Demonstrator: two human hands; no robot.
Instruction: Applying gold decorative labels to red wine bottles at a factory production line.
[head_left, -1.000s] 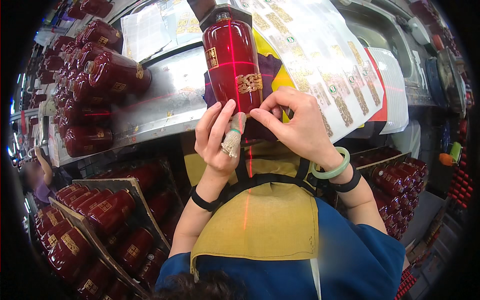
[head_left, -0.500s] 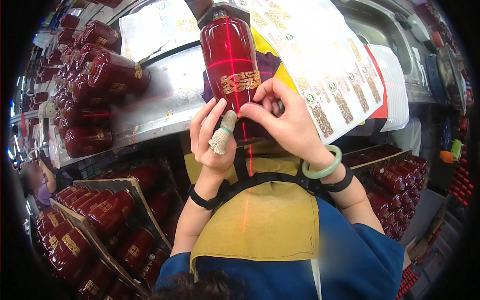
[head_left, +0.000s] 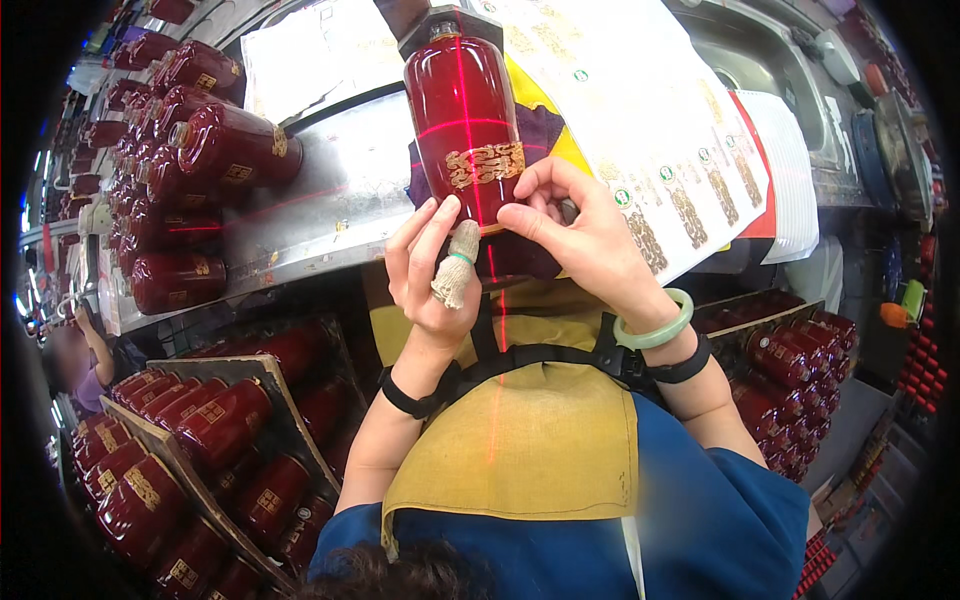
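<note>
Bench (head_left: 330, 180), cloth (head_left: 541, 128) and, on its side, bottle (head_left: 460, 100), base at the near edge.
Left hand (head_left: 430, 265): loosely open, fingertips at the base, apparently gripping nothing. Right hand (head_left: 590, 225): half curled, thumb and forefinger beside the base; hold on anything small, impossible to tell. Possible faults: rolling of the bottle from uneven fingertip pressure; scuffing of the gold label (head_left: 484, 165) from a dragging finger.

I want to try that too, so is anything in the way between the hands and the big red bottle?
Nothing visible blocks the right hand from the red bottle. On the left hand, a beige cloth cover comes between one digit and the bottle.
</note>
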